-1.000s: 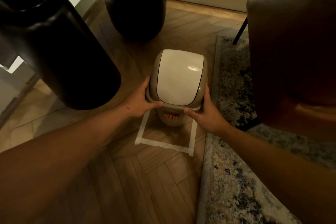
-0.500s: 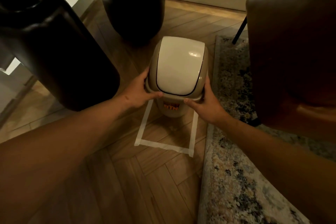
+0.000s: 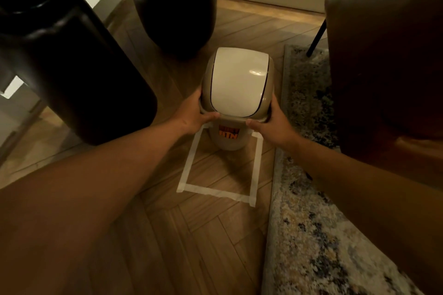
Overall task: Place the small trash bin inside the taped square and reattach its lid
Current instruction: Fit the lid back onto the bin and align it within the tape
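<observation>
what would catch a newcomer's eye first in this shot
The pale trash bin with its glossy swing lid stands out at centre, gripped at the lid's rim by the left hand and the right hand. Just below it, the white taped square glows against the dark wood floor, with a patterned rug along the right.

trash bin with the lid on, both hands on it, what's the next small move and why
Probably draw the trash bin nearer, toward the middle of the taped square. Its base sits at the far edge, with most of the square bare in front. The left hand and right hand grip the lid rim.
</observation>
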A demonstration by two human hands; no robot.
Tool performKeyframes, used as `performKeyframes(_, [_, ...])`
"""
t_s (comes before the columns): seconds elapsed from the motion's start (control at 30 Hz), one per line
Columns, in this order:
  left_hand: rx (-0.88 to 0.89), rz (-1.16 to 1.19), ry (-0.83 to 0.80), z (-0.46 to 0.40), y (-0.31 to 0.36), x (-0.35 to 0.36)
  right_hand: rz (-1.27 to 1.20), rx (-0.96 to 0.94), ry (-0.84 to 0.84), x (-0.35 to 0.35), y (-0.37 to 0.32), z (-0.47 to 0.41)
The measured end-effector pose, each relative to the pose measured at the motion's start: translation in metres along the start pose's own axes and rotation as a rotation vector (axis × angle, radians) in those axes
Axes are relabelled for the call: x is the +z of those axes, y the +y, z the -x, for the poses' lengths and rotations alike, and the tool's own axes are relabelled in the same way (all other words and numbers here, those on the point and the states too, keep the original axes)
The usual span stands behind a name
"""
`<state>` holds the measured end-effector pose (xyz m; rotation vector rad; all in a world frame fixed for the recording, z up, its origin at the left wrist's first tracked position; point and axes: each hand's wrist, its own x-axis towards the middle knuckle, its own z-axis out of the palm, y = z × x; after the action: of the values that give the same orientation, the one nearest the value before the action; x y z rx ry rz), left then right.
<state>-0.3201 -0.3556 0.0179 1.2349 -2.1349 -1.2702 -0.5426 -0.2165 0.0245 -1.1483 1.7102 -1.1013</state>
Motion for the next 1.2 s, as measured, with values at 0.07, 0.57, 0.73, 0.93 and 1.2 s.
performKeyframes(0.07, [0.002, 0.016, 0.004, 0.002, 0.002, -0.001, -0.045, 0.043, 0.027, -0.003, 0.0, 0.0])
performKeyframes(0.57, [-0.316, 0.399, 0.142, 0.018, 0.0, 0.008, -0.339, 0.343, 0.301, 0.011, 0.004, 0.004])
performKeyframes(0.73, [-0.325, 0.504, 0.122, 0.021, -0.004, 0.008, -0.379, 0.349, 0.283, 0.01, -0.003, 0.009])
performKeyframes(0.93, [-0.33, 0.531, 0.109, 0.032, -0.007, 0.008, -0.408, 0.376, 0.266, 0.013, -0.008, 0.019])
performKeyframes(1.2, [-0.354, 0.533, 0.068, 0.048, -0.018, 0.003, -0.419, 0.365, 0.263, 0.022, -0.007, 0.046])
